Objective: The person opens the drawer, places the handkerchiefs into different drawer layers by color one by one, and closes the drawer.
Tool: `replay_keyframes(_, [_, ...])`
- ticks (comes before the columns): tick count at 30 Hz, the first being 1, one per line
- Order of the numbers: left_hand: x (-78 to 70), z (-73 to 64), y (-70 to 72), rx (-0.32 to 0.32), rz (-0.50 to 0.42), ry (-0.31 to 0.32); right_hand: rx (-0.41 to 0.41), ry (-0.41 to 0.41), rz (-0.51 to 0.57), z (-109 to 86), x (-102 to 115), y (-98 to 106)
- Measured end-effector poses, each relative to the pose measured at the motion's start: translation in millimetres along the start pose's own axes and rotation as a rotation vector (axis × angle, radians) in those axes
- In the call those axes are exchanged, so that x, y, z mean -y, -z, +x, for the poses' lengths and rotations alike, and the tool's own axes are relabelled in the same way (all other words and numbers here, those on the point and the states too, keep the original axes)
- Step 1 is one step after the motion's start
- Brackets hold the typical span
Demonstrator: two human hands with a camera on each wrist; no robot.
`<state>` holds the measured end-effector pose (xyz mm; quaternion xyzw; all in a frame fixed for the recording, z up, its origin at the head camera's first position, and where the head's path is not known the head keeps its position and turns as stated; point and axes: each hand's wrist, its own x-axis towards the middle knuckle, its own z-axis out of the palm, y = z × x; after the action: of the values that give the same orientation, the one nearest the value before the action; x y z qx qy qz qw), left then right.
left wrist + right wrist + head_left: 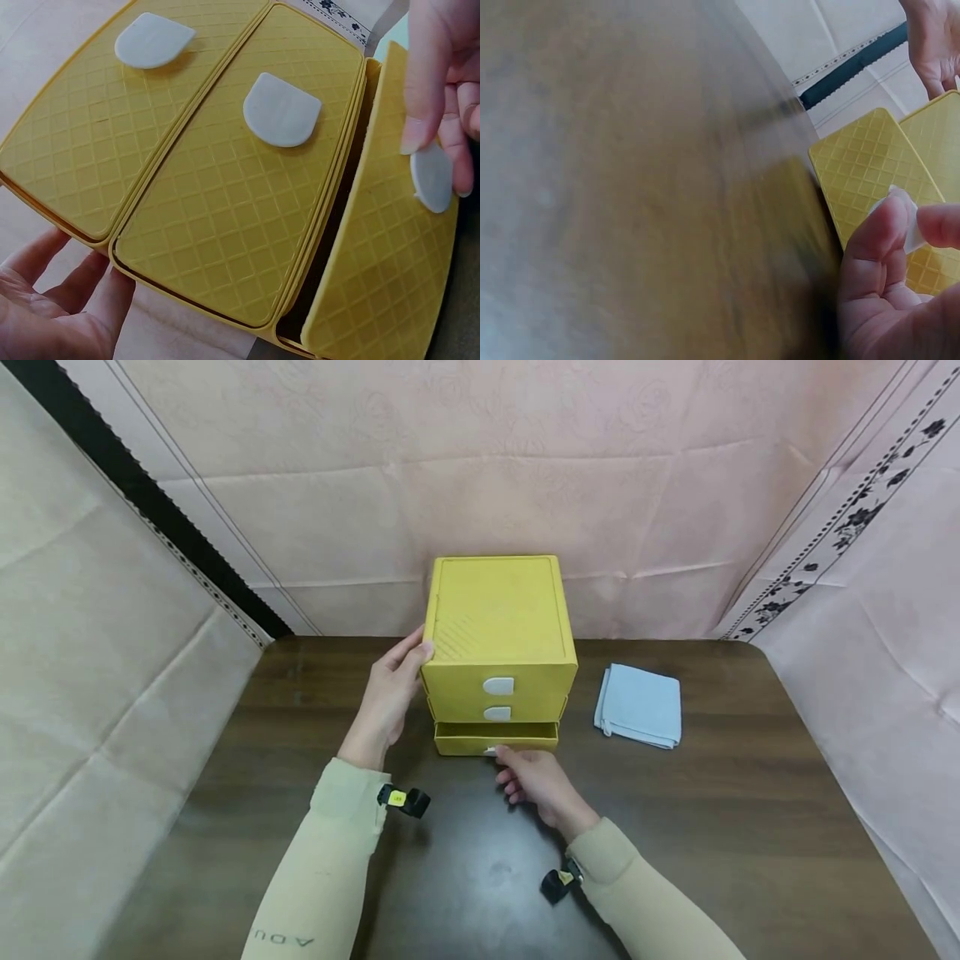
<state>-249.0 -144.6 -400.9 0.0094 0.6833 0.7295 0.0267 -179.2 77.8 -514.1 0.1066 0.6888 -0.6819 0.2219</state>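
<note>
A yellow drawer box (498, 610) with three stacked drawers stands on the table, each drawer front bearing a white handle. The bottom drawer (459, 745) is pulled out a little, leaving a dark gap behind its front in the left wrist view. My right hand (542, 783) pinches that drawer's white handle (432, 178) between thumb and finger. Against the box's left side rests my left hand (390, 697), its fingers extended along the wall and its thumb by the top front corner. The middle drawer (240, 187) and the top drawer (97, 127) are closed.
A folded light blue cloth (640, 706) lies on the dark wooden table (465, 877), right of the box. Pale patterned fabric (480, 502) hangs behind the table's back edge and along both sides.
</note>
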Motion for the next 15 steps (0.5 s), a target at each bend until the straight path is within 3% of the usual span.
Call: replay_keyframes(15, [0.8,-0.7,3.4,0.010,0.009,0.019,0.021,-0.040,0.014,-18.0,-10,-2])
